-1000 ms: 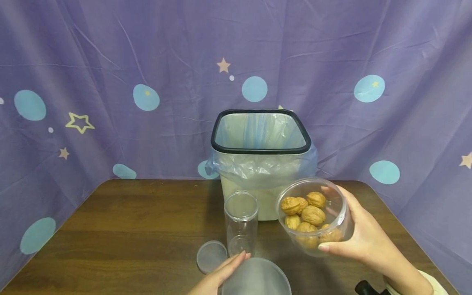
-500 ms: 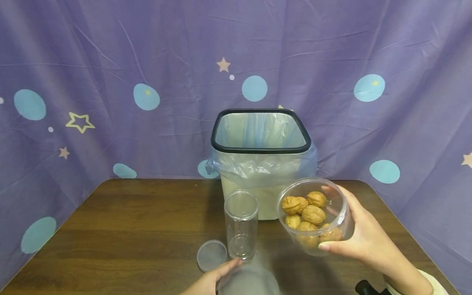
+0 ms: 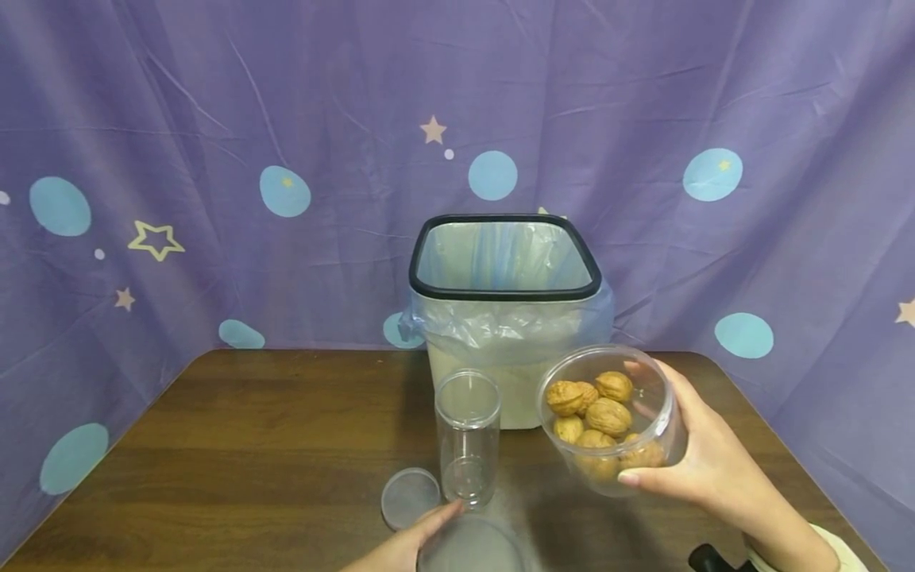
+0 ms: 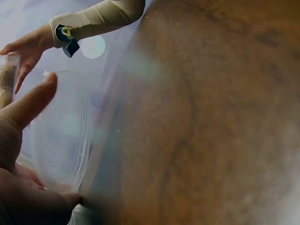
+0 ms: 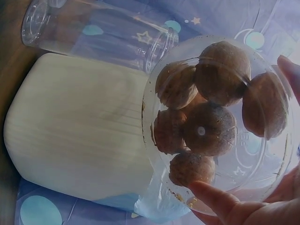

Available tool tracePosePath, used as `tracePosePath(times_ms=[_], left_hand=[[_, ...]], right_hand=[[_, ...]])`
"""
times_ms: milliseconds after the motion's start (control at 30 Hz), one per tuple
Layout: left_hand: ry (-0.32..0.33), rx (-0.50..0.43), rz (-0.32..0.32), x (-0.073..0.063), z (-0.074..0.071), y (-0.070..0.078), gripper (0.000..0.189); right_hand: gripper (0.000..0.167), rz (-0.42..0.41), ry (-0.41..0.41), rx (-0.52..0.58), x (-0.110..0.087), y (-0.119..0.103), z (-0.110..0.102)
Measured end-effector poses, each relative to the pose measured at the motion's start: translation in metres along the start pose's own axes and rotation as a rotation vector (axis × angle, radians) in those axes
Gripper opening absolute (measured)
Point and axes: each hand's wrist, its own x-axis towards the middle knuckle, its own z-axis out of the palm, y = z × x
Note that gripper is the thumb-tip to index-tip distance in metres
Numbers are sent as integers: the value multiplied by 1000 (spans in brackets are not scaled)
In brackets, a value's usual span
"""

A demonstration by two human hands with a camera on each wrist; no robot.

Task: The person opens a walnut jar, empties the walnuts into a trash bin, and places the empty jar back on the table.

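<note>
My right hand grips a wide clear plastic tub, held above the table and tilted toward me. Several walnuts lie inside; the right wrist view shows the walnuts through the tub's bottom. At the bottom edge of the head view, my left hand holds a large round translucent lid by its edge. The left wrist view has the thumb on one side of the lid and fingers at its lower rim. Just beyond stands a tall clear jar, uncovered and holding nothing. Beside it lies a small round lid.
A cream trash bin with a black rim and bluish liner bag stands behind the jar. All this is on a dark wooden table, backed by a purple patterned curtain. A black object shows at the right sleeve.
The left hand has drawn the large lid down and left, away from the jar's base, which now shows more fully. The right hand and the tub of walnuts stay in place.
</note>
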Motion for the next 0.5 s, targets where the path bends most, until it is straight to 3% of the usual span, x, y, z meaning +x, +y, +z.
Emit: tracePosePath(times_ms=[167, 300, 400, 500], left_hand=[[85, -32, 8, -2, 9, -6, 78], [148, -6, 17, -2, 14, -6, 79], [135, 3, 13, -1, 12, -4, 75], [49, -19, 8, -1, 5, -1, 70]], right_hand=[[113, -19, 22, 0, 2, 1, -2], [113, -15, 36, 2, 4, 3, -3], [112, -7, 48, -8, 6, 3, -4], [112, -2, 68, -44, 7, 4, -7]])
